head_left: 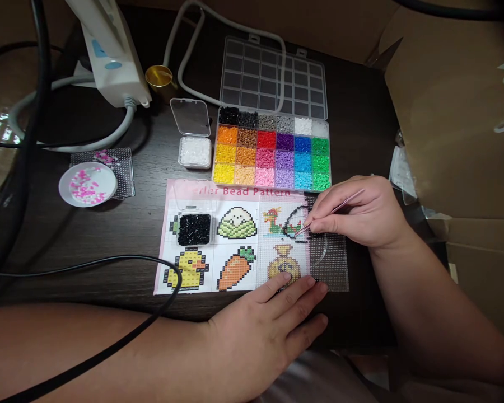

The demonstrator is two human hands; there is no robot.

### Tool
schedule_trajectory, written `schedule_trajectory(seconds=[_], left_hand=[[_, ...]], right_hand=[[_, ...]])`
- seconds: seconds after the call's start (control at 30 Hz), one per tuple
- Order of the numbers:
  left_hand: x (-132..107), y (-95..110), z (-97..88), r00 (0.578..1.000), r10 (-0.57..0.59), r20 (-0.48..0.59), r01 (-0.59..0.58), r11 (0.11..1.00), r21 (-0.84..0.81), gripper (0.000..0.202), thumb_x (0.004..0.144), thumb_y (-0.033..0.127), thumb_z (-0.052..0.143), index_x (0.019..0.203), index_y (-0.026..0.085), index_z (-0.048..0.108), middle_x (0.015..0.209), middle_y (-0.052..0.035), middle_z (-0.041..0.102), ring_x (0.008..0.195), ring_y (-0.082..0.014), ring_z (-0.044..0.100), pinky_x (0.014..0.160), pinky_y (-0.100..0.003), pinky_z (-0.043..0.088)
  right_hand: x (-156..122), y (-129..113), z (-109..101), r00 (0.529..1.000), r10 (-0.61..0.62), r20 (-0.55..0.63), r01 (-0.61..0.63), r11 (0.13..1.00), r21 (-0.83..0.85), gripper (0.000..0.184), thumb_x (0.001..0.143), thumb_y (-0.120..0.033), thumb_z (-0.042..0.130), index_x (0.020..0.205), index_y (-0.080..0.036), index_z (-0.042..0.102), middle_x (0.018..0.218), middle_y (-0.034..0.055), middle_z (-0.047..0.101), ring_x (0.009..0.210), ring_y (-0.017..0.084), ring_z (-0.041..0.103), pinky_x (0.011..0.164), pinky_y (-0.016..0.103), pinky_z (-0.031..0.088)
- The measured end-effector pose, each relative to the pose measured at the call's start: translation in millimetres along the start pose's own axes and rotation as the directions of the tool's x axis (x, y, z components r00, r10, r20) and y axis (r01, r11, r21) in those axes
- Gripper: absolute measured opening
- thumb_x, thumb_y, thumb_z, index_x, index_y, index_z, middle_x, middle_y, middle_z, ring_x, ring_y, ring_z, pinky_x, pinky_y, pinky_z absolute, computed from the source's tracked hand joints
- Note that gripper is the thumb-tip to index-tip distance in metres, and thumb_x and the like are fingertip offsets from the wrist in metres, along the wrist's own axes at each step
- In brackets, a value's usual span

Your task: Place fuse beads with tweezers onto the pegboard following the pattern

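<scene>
Pinched in my right hand [353, 212] is a pair of thin pinkish tweezers [338, 208]. Their tips touch down near a curved outline of black beads [289, 219] on a clear pegboard [334, 268]. My left hand [277, 322] lies flat with fingers spread, its fingertips on the near edge of the pegboard. The board overlaps the right part of a printed bead pattern sheet [235, 238]. A small clear box of black beads [194, 229] stands open on the sheet. Whether a bead sits between the tweezer tips is too small to tell.
Behind the sheet lies an open compartment case of coloured beads [273, 148]. A box of white beads [195, 152] stands left of it. Further left is a white dish with pink and white beads [88, 184]. A black cable [109, 260] crosses above my left forearm. Cardboard [453, 123] borders the right.
</scene>
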State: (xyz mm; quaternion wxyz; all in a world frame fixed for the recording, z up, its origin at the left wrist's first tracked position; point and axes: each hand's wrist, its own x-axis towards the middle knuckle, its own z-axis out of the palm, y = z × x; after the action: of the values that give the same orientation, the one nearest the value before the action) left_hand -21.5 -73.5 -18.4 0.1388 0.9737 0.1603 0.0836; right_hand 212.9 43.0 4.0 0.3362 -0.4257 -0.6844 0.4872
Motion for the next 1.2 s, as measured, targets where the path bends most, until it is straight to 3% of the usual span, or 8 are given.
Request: schedule_trajectory(seconds=[0.33, 0.5, 0.67, 0.8, 0.93, 1.07, 1.13, 1.2], left_hand=[[1.7, -0.3, -0.3, 1.0, -0.004, 0.012, 0.004, 1.0, -0.004, 0.049, 0.096, 0.037, 0.055, 0.144, 0.026, 0.055, 0.16, -0.0103, 0.041, 0.148, -0.0265, 0.037, 0.123, -0.046, 0.009], [0.7, -0.8, 1.7, 1.0, -0.008, 0.005, 0.008, 1.0, -0.019, 0.058, 0.088, 0.04, 0.064, 0.144, 0.025, 0.055, 0.162, -0.0119, 0.037, 0.149, -0.0284, 0.034, 0.123, -0.047, 0.01], [0.9, -1.6, 3.7, 1.0, -0.007, -0.019, 0.007, 1.0, -0.007, 0.065, 0.082, 0.046, 0.07, 0.143, 0.026, 0.056, 0.162, -0.0127, 0.037, 0.149, -0.0296, 0.034, 0.122, -0.048, 0.01], [1.0, -1.2, 4.8, 1.0, -0.003, -0.023, 0.004, 1.0, 0.011, 0.07, 0.078, 0.043, 0.073, 0.144, 0.025, 0.056, 0.162, -0.0135, 0.036, 0.15, -0.0303, 0.031, 0.122, -0.049, 0.007], [1.0, -1.2, 4.8, 0.999, 0.005, -0.042, -0.003, 0.999, 0.035, 0.066, 0.082, 0.04, 0.07, 0.144, 0.024, 0.055, 0.162, -0.0143, 0.036, 0.15, -0.03, 0.03, 0.123, -0.048, 0.006], [1.6, -2.8, 3.7, 0.998, 0.011, -0.055, -0.009, 0.999, 0.044, 0.061, 0.085, 0.041, 0.067, 0.142, 0.024, 0.057, 0.16, -0.0138, 0.041, 0.148, -0.0287, 0.035, 0.122, -0.048, 0.005], [2.1, -3.6, 3.5, 0.998, 0.013, -0.057, -0.011, 0.999, 0.04, 0.061, 0.084, 0.041, 0.068, 0.142, 0.024, 0.057, 0.159, -0.014, 0.042, 0.147, -0.0289, 0.036, 0.121, -0.048, 0.006], [2.6, -4.2, 3.3, 0.998, 0.019, -0.056, -0.017, 0.999, 0.03, 0.062, 0.084, 0.041, 0.068, 0.142, 0.024, 0.056, 0.159, -0.0141, 0.042, 0.147, -0.0292, 0.037, 0.121, -0.047, 0.007]], right_hand=[[-1.0, 1.0, -1.1, 1.0, -0.002, -0.007, 0.002, 0.999, 0.044, 0.01, 0.071, -0.027, 0.089, 0.071, -0.029, 0.079, 0.069, 0.0015, 0.077, 0.062, 0.02, 0.073, 0.054, 0.031, 0.059], [-0.6, 3.3, -0.5, 1.0, -0.009, -0.023, 0.012, 0.993, 0.12, 0.01, 0.071, -0.025, 0.088, 0.071, -0.024, 0.078, 0.068, 0.0027, 0.076, 0.062, 0.019, 0.072, 0.054, 0.028, 0.057], [3.1, 10.1, -0.1, 0.985, 0.008, -0.17, 0.035, 0.968, 0.249, 0.015, 0.068, -0.026, 0.09, 0.073, -0.02, 0.077, 0.066, 0.0027, 0.074, 0.053, 0.014, 0.065, 0.046, 0.025, 0.049], [5.7, 0.4, -1.7, 0.934, 0.036, -0.355, 0.095, 0.933, 0.347, 0.016, 0.073, -0.033, 0.087, 0.074, -0.019, 0.078, 0.063, 0.0016, 0.071, 0.041, 0.007, 0.048, 0.038, 0.022, 0.035], [-6.4, -25.8, 2.7, 0.807, 0.021, -0.59, 0.147, 0.961, 0.235, 0.014, 0.078, -0.035, 0.082, 0.079, -0.021, 0.078, 0.066, 0.0007, 0.07, 0.045, 0.008, 0.053, 0.041, 0.023, 0.041], [-35.6, -47.2, 24.5, 0.706, 0.031, -0.707, -0.034, 0.999, 0.01, 0.005, 0.08, -0.019, 0.078, 0.085, -0.022, 0.079, 0.064, -0.0015, 0.069, 0.048, 0.009, 0.06, 0.044, 0.021, 0.051], [-51.6, -49.6, 38.9, 0.714, 0.102, -0.693, -0.154, 0.988, -0.014, 0.008, 0.081, -0.014, 0.075, 0.083, -0.02, 0.079, 0.071, 0.0001, 0.072, 0.053, 0.009, 0.065, 0.048, 0.019, 0.055], [-66.3, -46.4, 51.8, 0.72, 0.154, -0.677, -0.185, 0.982, 0.027, 0.009, 0.082, -0.013, 0.074, 0.085, -0.02, 0.079, 0.075, -0.0002, 0.073, 0.055, 0.008, 0.066, 0.05, 0.016, 0.056]])
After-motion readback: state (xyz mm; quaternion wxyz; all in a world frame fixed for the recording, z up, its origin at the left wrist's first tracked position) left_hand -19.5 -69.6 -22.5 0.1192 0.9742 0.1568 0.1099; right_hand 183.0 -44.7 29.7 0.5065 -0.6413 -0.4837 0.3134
